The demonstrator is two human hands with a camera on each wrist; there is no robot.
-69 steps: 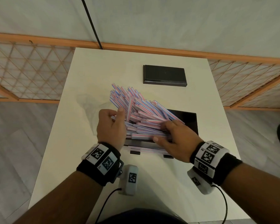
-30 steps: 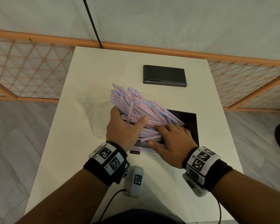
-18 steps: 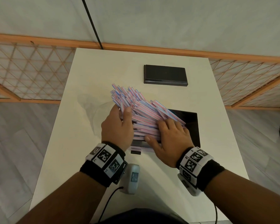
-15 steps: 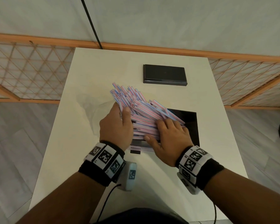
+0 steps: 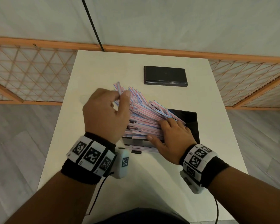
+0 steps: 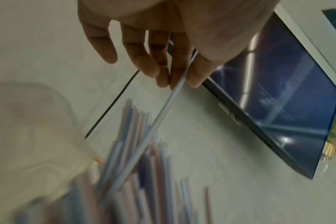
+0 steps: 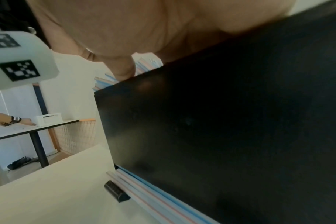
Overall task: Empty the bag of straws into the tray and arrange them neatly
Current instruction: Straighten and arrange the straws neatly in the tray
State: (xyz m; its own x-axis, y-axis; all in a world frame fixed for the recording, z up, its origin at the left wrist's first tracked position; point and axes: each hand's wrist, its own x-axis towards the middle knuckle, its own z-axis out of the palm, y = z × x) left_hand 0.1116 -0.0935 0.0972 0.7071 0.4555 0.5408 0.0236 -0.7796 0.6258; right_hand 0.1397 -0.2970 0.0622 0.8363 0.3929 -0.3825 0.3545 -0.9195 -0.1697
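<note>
A heap of pink-and-blue striped straws [image 5: 144,115] lies slanted across the left part of the black tray [image 5: 190,125], their far ends jutting past it onto the table. My left hand [image 5: 121,94] is raised over the heap's far-left end. It pinches a single straw [image 6: 163,110] between thumb and fingertips, and the straw slopes down to the pile [image 6: 136,151]. My right hand [image 5: 168,126] lies flat on the near right of the heap, thumb at the tray's near edge. A few straws [image 7: 144,189] lie under the tray's front wall [image 7: 220,136].
A black rectangular lid or box [image 5: 165,75] sits at the far side of the white table [image 5: 152,183]. A clear plastic bag [image 6: 29,121] lies left of the straws. An orange lattice fence [image 5: 31,75] borders the table. Another person's hand [image 7: 25,121] is at a distant table.
My left hand has risen from the left side of the heap, now pinching one straw. My right hand stays pressed on the straws in much the same place.
</note>
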